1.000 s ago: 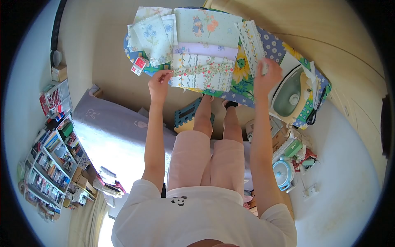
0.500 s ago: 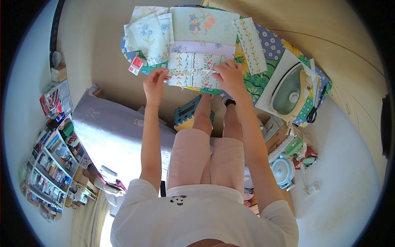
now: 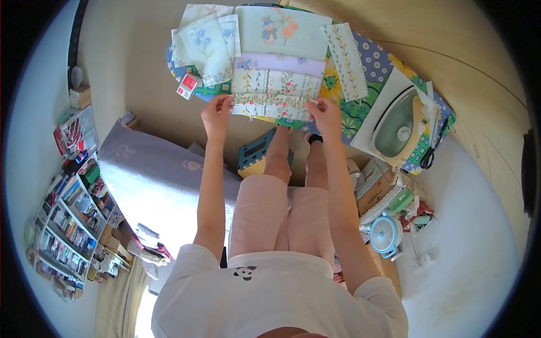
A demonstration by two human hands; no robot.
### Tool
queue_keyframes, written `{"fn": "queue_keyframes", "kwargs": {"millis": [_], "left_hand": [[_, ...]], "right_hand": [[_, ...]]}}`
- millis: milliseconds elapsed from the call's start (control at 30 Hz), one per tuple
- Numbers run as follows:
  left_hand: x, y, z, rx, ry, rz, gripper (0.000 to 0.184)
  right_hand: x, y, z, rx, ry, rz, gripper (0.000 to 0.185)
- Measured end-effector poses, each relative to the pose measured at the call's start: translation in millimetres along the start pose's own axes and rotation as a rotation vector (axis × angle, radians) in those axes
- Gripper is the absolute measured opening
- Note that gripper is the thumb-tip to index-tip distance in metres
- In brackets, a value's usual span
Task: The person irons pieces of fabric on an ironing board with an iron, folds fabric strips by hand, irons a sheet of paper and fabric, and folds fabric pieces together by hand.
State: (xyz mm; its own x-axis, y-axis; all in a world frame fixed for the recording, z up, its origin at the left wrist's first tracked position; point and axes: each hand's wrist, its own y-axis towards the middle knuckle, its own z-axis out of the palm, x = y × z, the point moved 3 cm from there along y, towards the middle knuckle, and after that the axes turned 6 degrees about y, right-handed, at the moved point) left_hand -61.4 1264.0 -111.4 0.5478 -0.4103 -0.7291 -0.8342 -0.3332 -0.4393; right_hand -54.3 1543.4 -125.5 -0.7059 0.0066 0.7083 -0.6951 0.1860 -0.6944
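Observation:
A narrow floral strip point(image 3: 270, 99) stretches across the lower part of a white flowered fabric point(image 3: 276, 82). My left hand point(image 3: 216, 115) pinches the strip's left end, and my right hand point(image 3: 326, 116) pinches its right end. Just above lie a lilac band point(image 3: 279, 63) and a pale panel with a rabbit and orange flowers point(image 3: 282, 31). Pale blue-flowered pieces point(image 3: 205, 50) overlap at the upper left. A second patterned strip point(image 3: 346, 62) rests at a slant to the right of the panel.
An iron point(image 3: 397, 127) sits on a white sheet at the right of the patterned board point(image 3: 369, 62), with black-handled scissors point(image 3: 429, 156) beside it. A small red and white box point(image 3: 188, 86) is at the board's left edge. Below stands a blue stool point(image 3: 256, 152).
My right hand came from the slanted strip on the right to the floral strip and then moved out to its right end. The floral strip now lies straighter and lower across the fabric.

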Motion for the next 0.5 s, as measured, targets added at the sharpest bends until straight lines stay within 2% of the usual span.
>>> {"fn": "queue_keyframes", "kwargs": {"millis": [67, 233, 367, 500], "left_hand": [[-10, -2, 0, -0.043, 0.149, 0.113, 0.011], [-12, -1, 2, -0.086, 0.293, 0.266, 0.008], [-18, -3, 1, -0.102, 0.403, 0.391, 0.007], [-14, -3, 2, -0.109, 0.362, 0.311, 0.008]], "right_hand": [[-1, 0, 0, -0.03, -0.028, -0.011, 0.024], [-4, 1, -7, -0.104, -0.466, -0.042, 0.029], [2, -3, -7, -0.143, -0.516, -0.076, 0.027], [16, -9, -4, -0.182, -0.621, -0.134, 0.026]]}}
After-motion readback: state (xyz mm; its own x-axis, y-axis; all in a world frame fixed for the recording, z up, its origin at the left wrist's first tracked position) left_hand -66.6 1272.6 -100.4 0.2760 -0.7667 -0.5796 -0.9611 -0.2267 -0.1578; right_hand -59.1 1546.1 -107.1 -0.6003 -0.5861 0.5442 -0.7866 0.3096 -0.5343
